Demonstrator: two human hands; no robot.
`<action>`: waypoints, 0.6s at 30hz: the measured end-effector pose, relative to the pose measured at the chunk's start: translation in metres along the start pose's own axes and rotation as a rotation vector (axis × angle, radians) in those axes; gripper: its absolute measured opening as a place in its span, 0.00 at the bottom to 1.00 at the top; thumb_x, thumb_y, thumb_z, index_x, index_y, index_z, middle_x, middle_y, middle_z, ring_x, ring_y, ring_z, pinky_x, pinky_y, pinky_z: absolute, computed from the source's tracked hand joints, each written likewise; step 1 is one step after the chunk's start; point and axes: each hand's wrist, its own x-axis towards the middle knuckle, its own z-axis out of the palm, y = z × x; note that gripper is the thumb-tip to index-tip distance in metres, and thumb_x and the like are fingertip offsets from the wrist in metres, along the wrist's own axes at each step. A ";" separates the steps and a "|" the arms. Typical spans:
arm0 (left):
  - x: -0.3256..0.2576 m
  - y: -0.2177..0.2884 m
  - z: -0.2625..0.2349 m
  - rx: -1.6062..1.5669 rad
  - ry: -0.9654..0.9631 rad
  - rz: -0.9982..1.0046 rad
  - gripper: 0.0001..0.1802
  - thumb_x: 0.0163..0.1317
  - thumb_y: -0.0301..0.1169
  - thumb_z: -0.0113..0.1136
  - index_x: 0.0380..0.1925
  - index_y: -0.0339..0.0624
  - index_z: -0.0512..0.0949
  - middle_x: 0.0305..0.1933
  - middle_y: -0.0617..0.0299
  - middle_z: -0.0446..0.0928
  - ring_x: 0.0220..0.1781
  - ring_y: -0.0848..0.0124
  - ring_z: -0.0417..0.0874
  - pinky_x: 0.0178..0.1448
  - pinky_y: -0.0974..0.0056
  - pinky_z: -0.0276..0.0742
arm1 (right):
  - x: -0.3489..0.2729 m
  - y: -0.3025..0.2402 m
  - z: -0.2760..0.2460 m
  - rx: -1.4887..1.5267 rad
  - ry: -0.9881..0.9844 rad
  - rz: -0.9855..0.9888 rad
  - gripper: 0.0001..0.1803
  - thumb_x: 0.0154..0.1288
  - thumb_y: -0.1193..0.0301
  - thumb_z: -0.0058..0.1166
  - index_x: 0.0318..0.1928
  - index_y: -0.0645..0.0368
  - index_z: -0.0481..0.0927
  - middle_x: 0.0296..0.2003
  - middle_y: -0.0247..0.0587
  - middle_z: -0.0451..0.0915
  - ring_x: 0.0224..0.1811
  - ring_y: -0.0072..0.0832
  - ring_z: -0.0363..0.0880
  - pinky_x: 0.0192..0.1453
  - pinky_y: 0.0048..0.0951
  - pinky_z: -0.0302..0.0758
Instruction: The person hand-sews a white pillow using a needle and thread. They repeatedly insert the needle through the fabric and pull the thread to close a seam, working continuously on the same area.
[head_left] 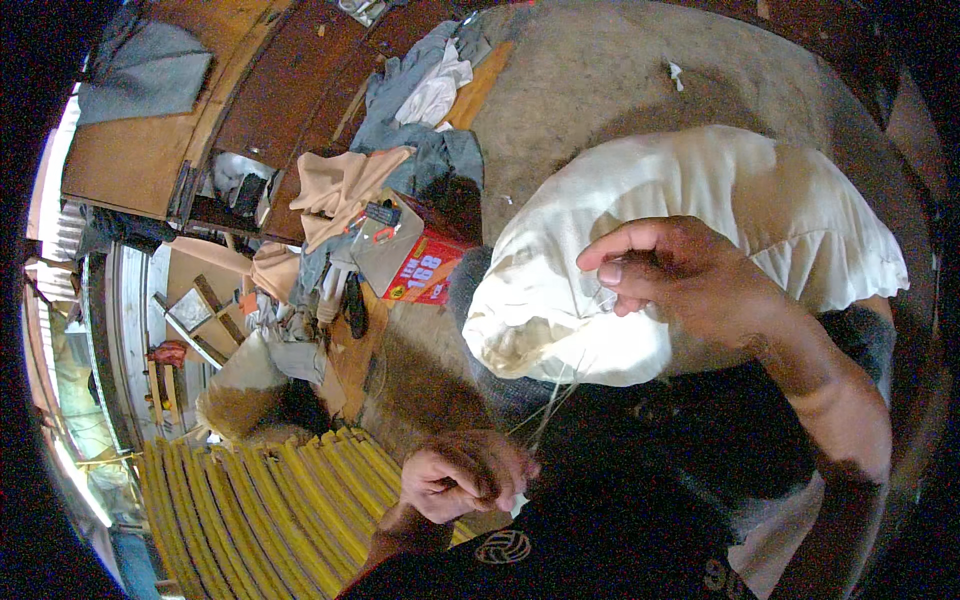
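A plump white stuffed cushion (690,170) lies across my lap, its cloth gathered at the left end. Several thin pale threads (548,412) run from that gathered end down to my left hand (468,475), which is closed on them. A small white scrap (518,505) shows beside the left fingertips. Over the cushion's front side is my right hand (690,275), its fingers bent and the thumb tip close to the index finger. Whatever the right fingers pinch, if anything, is too small to make out.
A red and grey cardboard box (425,262) stands left of the cushion, with peach cloth (340,190) and grey-blue cloth (425,140) around it. A yellow ribbed mat or slatted piece (270,510) is at lower left. Wooden cabinets (280,85) line the upper left.
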 end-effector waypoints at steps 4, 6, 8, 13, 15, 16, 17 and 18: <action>-0.034 -0.003 -0.018 -0.294 -0.050 -0.263 0.06 0.71 0.35 0.63 0.41 0.46 0.80 0.36 0.59 0.86 0.45 0.57 0.84 0.57 0.45 0.76 | -0.010 -0.021 -0.004 0.148 0.009 0.008 0.16 0.75 0.64 0.58 0.55 0.59 0.84 0.31 0.29 0.82 0.32 0.19 0.79 0.41 0.24 0.77; -0.067 -0.021 -0.035 -0.367 -0.058 -0.385 0.08 0.70 0.36 0.63 0.41 0.46 0.80 0.35 0.59 0.85 0.43 0.59 0.84 0.54 0.47 0.76 | -0.018 -0.025 -0.009 0.294 -0.033 -0.100 0.17 0.76 0.63 0.58 0.57 0.59 0.84 0.27 0.28 0.79 0.27 0.16 0.75 0.35 0.20 0.73; -0.107 -0.045 -0.056 -0.416 -0.022 -0.541 0.09 0.70 0.38 0.63 0.41 0.46 0.80 0.34 0.60 0.84 0.41 0.61 0.83 0.51 0.50 0.76 | -0.028 -0.037 -0.015 0.360 -0.008 -0.102 0.20 0.75 0.64 0.58 0.59 0.66 0.80 0.27 0.29 0.78 0.29 0.17 0.77 0.38 0.24 0.77; -0.255 -0.129 -0.091 -0.367 0.187 -1.049 0.12 0.69 0.41 0.64 0.41 0.45 0.81 0.31 0.62 0.82 0.35 0.66 0.82 0.43 0.55 0.75 | -0.043 -0.046 -0.033 0.457 0.015 -0.289 0.26 0.77 0.61 0.56 0.65 0.67 0.73 0.29 0.34 0.80 0.17 0.13 0.69 0.30 0.25 0.80; -0.318 -0.173 -0.094 -0.330 0.245 -1.262 0.13 0.68 0.42 0.64 0.41 0.45 0.81 0.30 0.62 0.81 0.33 0.68 0.81 0.40 0.58 0.74 | -0.047 -0.051 -0.036 0.461 0.063 -0.339 0.27 0.77 0.61 0.56 0.65 0.66 0.72 0.30 0.34 0.80 0.12 0.11 0.63 0.27 0.23 0.80; -0.357 -0.178 -0.088 -0.293 0.320 -1.363 0.13 0.68 0.42 0.65 0.42 0.45 0.81 0.29 0.63 0.81 0.31 0.69 0.81 0.39 0.59 0.74 | -0.044 -0.047 -0.036 0.485 0.056 -0.357 0.26 0.76 0.61 0.57 0.65 0.66 0.72 0.30 0.34 0.80 0.12 0.11 0.64 0.27 0.23 0.80; -0.389 -0.182 -0.082 -0.293 0.374 -1.449 0.14 0.68 0.43 0.65 0.42 0.45 0.82 0.28 0.63 0.80 0.30 0.70 0.80 0.37 0.60 0.74 | -0.043 -0.045 -0.035 0.465 0.074 -0.359 0.25 0.76 0.61 0.57 0.64 0.66 0.73 0.29 0.34 0.80 0.13 0.11 0.65 0.27 0.23 0.79; -0.417 -0.184 -0.075 -0.294 0.417 -1.530 0.14 0.68 0.44 0.65 0.42 0.45 0.82 0.28 0.63 0.80 0.29 0.71 0.80 0.35 0.61 0.74 | -0.044 -0.046 -0.035 0.438 0.099 -0.358 0.24 0.75 0.62 0.58 0.63 0.65 0.74 0.29 0.34 0.80 0.14 0.12 0.66 0.27 0.23 0.79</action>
